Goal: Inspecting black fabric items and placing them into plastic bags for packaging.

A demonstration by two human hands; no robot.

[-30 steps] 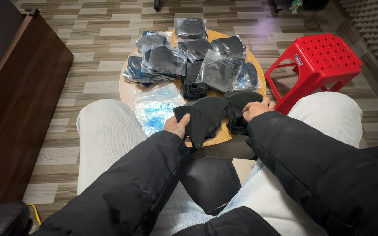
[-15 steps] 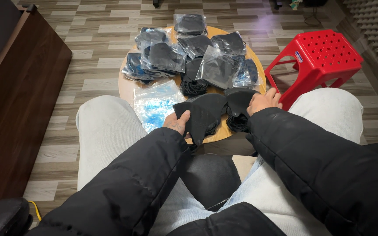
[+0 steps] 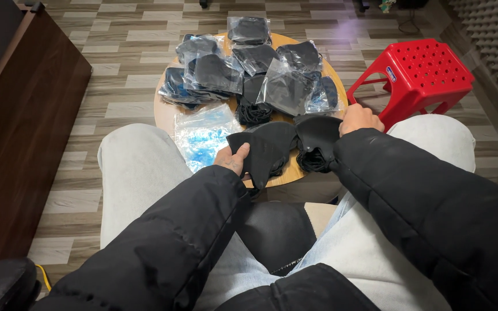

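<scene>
1. The black mask [image 3: 269, 151] hangs over the near edge of the round wooden table [image 3: 165, 118], stretched between your 2 hands.
2. Your left hand [image 3: 231, 160] pinches its left corner, thumb on top.
3. Your right hand [image 3: 359, 118] is closed on the other black piece [image 3: 318, 135] beside it.
4. Bagged masks [image 3: 217, 72] are piled further back on the table, with a red stool [image 3: 425, 75] to the right.

Home-like room, wood-pattern floor [image 3: 116, 69], red plastic stool [image 3: 419, 75], grey acoustic foam wall [image 3: 494, 29]
</scene>
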